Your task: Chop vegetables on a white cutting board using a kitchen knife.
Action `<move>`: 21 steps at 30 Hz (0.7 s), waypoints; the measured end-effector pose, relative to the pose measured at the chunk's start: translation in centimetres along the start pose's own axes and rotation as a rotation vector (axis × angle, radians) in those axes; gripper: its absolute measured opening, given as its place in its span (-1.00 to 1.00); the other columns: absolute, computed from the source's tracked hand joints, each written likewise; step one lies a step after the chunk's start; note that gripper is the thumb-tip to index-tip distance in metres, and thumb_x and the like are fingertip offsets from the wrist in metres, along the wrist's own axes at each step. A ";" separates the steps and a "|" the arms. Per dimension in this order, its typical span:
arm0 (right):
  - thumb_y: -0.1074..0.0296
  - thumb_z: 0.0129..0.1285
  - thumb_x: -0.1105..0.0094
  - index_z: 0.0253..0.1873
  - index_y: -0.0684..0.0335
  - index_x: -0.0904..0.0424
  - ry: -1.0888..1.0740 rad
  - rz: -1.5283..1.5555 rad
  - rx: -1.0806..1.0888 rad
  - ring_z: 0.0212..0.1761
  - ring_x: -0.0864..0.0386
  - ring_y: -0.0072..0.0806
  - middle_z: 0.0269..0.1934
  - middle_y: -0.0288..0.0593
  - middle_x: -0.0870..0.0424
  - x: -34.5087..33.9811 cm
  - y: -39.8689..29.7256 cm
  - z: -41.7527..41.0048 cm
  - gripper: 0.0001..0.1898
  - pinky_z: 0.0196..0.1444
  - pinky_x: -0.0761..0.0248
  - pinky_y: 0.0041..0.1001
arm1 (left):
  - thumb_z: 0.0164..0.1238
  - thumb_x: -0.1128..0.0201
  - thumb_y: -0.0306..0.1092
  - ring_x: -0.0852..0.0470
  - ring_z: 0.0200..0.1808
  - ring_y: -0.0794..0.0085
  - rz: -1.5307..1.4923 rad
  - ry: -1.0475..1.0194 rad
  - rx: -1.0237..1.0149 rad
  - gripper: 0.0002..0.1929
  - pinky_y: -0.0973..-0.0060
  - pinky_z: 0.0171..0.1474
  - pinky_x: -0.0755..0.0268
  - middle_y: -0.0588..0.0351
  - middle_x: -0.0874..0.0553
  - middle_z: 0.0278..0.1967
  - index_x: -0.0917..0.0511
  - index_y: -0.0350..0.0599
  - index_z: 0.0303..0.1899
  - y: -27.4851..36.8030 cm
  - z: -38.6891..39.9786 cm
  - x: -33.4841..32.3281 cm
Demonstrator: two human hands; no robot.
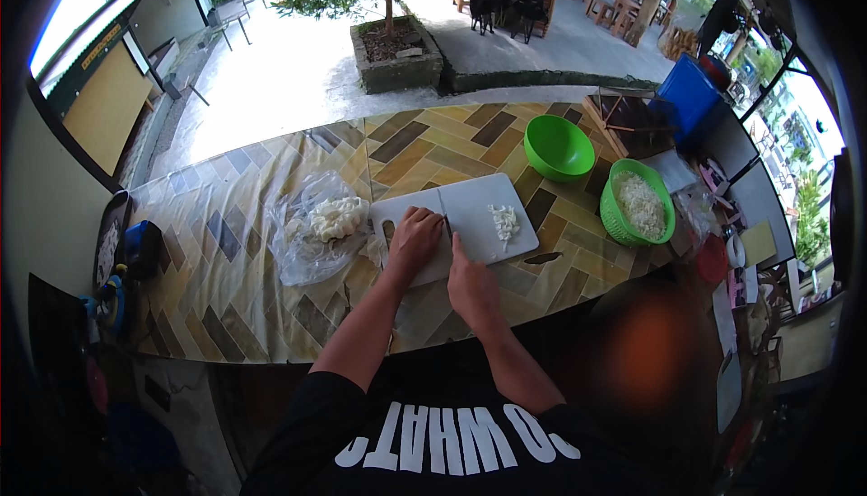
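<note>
A white cutting board (pixel 477 204) lies on the patterned table in front of me. My right hand (pixel 474 286) grips a knife (pixel 443 208), index finger stretched along it, with the blade pointing away from me over the board. Just left of the blade, my left hand (pixel 416 238) rests on the board with bent fingers; whatever is beneath them is hidden. Small white chopped pieces (pixel 504 223) form a pile on the board's right part. Left of the board, an opened clear plastic bag (pixel 298 262) holds whitish pieces (pixel 337 218), too unclear to name.
Beyond the board's right end stand a green bowl (pixel 559 148) and a green basket (pixel 606 208) filled with white shredded or chopped food (pixel 640 208). A blue container (pixel 687 99) is at the back right. A dark tray (pixel 112 225) and a dark blue object (pixel 142 249) sit at the left edge.
</note>
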State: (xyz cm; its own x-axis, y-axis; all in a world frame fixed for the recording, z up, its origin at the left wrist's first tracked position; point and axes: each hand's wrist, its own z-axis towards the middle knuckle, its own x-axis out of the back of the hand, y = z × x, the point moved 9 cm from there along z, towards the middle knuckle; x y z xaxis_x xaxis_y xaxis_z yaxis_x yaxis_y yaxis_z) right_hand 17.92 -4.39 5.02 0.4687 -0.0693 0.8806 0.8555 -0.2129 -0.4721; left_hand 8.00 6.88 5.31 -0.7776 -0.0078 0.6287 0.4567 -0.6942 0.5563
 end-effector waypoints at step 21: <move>0.39 0.57 -0.07 0.64 0.36 -0.39 0.132 0.064 0.018 -0.22 -0.77 0.40 -0.30 0.40 -0.78 -0.3 0.7 1.2 -0.41 -0.08 -0.65 0.21 | 0.40 -0.44 -0.34 -0.72 0.06 0.05 0.034 0.034 0.047 -0.86 0.12 0.25 -0.53 0.02 -0.85 -0.13 -0.84 -0.15 -0.14 -1.1 -0.2 -0.1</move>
State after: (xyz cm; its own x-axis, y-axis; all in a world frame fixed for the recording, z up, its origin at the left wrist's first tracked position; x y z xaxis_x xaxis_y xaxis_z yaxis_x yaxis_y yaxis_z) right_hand 18.62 -3.34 4.35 0.4906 -0.2105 0.8456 0.8290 -0.1863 -0.5273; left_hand 7.45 7.50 4.54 -0.7752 -0.0559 0.6292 0.5023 -0.6586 0.5603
